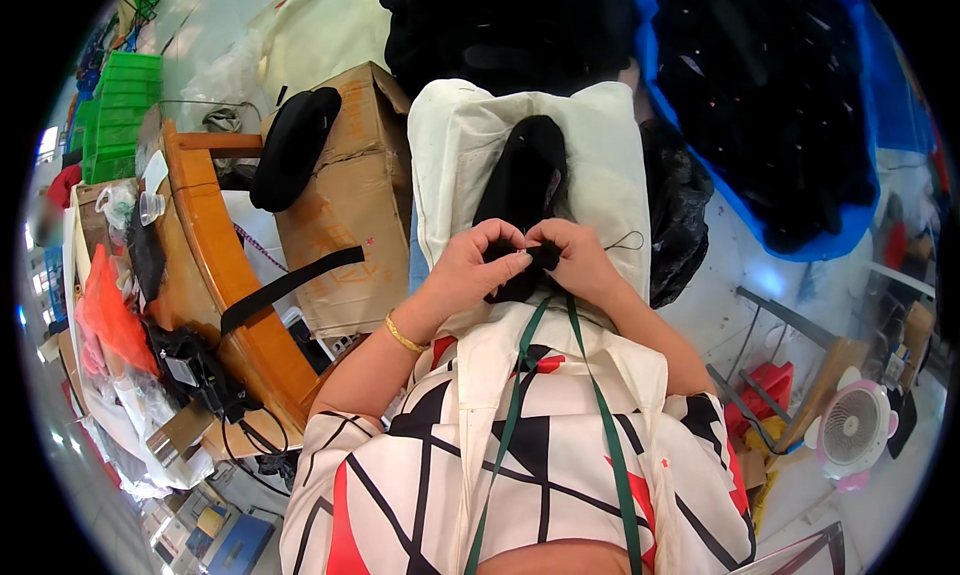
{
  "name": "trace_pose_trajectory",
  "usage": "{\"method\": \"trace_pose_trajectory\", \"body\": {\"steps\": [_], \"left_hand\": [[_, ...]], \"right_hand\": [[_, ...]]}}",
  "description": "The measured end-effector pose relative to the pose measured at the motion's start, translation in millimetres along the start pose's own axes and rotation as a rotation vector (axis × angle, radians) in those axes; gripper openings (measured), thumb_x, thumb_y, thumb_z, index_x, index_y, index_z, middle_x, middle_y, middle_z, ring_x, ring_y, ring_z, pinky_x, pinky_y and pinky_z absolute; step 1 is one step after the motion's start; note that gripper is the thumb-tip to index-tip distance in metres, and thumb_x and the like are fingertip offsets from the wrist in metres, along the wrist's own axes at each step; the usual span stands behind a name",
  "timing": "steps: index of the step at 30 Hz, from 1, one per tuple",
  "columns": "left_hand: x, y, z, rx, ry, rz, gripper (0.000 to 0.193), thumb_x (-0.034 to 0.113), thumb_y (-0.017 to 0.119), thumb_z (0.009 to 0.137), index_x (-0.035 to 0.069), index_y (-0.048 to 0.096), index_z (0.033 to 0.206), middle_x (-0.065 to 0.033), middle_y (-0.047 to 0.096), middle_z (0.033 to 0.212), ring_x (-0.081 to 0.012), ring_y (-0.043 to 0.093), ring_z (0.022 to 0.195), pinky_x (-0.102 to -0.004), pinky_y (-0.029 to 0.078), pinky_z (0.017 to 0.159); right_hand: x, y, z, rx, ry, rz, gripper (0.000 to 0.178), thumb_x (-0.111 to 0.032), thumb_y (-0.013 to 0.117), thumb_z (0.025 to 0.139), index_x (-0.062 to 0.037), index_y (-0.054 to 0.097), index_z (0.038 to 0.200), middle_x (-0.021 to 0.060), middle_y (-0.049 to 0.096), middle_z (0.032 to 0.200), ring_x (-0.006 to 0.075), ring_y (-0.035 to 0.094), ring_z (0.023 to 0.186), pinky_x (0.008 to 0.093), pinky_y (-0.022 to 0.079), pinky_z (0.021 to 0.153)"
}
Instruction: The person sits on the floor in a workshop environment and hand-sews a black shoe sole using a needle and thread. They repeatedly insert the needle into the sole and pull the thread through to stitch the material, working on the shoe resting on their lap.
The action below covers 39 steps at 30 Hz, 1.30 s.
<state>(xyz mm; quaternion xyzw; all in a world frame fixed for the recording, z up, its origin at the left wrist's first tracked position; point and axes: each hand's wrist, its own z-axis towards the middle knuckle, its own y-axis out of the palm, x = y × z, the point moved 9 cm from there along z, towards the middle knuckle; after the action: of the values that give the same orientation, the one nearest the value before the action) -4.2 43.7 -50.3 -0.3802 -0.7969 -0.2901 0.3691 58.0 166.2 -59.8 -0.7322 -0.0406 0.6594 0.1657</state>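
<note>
A black cloth shoe [527,165] lies lengthwise on a white cloth [612,175] in front of my body, its rounded end pointing away from me. At its near end my left hand [478,267] pinches the black fabric with thumb and forefinger. Right beside it, my right hand [572,261] also grips the black fabric, its fingertips almost meeting the left ones. A thin dark loop of thread [627,240] sticks out to the right of my right hand. Whether a needle is between the fingertips is too small to tell.
To the left stand a cardboard box [335,215] with a similar black shoe [295,147] on it, and a wooden chair [215,245] with a black strap [290,287]. A blue-rimmed bag of black pieces [770,105] is at far right. A fan [855,425] stands lower right.
</note>
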Motion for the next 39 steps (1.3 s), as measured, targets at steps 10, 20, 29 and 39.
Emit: {"method": "trace_pose_trajectory", "body": {"steps": [10, 20, 29, 39], "left_hand": [[-3, 3, 1, 0.072, 0.083, 0.142, 0.013, 0.008, 0.072, 0.09, 0.005, 0.066, 0.101, 0.004, 0.064, 0.079, -0.0016, 0.053, 0.063, -0.0183, 0.043, 0.053], [8, 13, -10, 0.05, 0.186, 0.432, 0.017, 0.009, 0.071, 0.089, 0.001, 0.066, 0.104, -0.0103, 0.07, 0.089, -0.0131, 0.061, 0.078, -0.0279, 0.051, 0.074], [24, 12, -39, 0.187, 0.409, 0.668, 0.018, 0.004, 0.076, 0.083, 0.003, 0.07, 0.1, -0.0065, 0.068, 0.088, -0.0136, 0.061, 0.076, -0.0249, 0.049, 0.066], [40, 17, -32, 0.267, 0.669, 0.905, 0.023, 0.0, 0.08, 0.071, 0.007, 0.073, 0.092, -0.0055, 0.069, 0.085, -0.0246, 0.062, 0.079, -0.0326, 0.05, 0.068]], "right_hand": [[-62, -19, -10, 0.141, -0.164, -0.274, 0.007, -0.011, 0.07, 0.082, -0.0047, 0.068, 0.083, 0.009, 0.063, 0.079, 0.026, 0.062, 0.072, 0.0334, 0.049, 0.063], [-59, -27, -23, 0.208, 0.06, 0.506, 0.009, -0.015, 0.061, 0.097, -0.0061, 0.06, 0.094, 0.0082, 0.064, 0.08, 0.0177, 0.061, 0.065, 0.0306, 0.049, 0.056], [6, -233, -123, 0.669, -0.065, 1.575, 0.012, -0.009, 0.047, 0.103, -0.0012, 0.051, 0.095, -0.0016, 0.038, 0.064, 0.0079, 0.031, 0.051, 0.0195, 0.042, 0.046], [99, -401, -290, 1.326, -0.279, 1.143, 0.027, 0.0, 0.053, 0.099, -0.0059, 0.039, 0.077, 0.0001, 0.031, 0.062, 0.0108, 0.032, 0.052, 0.0411, 0.054, 0.098]]}}
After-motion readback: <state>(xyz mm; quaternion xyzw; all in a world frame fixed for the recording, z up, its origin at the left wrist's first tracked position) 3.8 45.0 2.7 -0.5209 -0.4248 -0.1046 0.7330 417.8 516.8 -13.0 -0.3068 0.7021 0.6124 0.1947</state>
